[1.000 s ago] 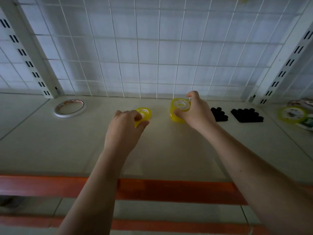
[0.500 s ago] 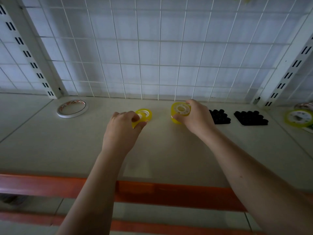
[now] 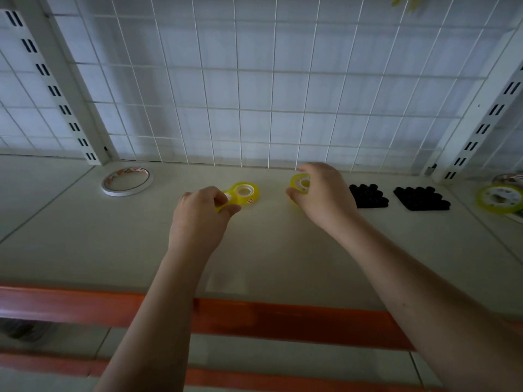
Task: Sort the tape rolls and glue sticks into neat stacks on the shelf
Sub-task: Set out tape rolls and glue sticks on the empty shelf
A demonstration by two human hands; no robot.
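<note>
While both arms reach over the shelf [image 3: 283, 250], each hand has its fingers curled around a small yellow tape roll. The left hand [image 3: 198, 219] pinches a thin yellow roll [image 3: 222, 206] between thumb and fingers, near the middle of the shelf. Most of that roll is hidden by the hand. Just behind it, touching or almost touching, another yellow roll [image 3: 245, 192] lies flat on the shelf with its white core facing up. The right hand [image 3: 322, 193] grips a tilted yellow roll [image 3: 300, 185] close to the back edge of the shelf, and the hole of that roll faces left. A big flat white tape ring [image 3: 127, 181] lies near the back left corner. Toward the back right corner sit 2 groups of black glue stick caps [image 3: 421, 198], packed close together, and the nearer group [image 3: 366, 196] is just beside the right hand. A wide yellow tape roll [image 3: 499, 198] lies on the next shelf panel at the far right. A white wire grid [image 3: 254, 94] stands along the back edge. An orange rail [image 3: 85, 306] runs along the front edge.
</note>
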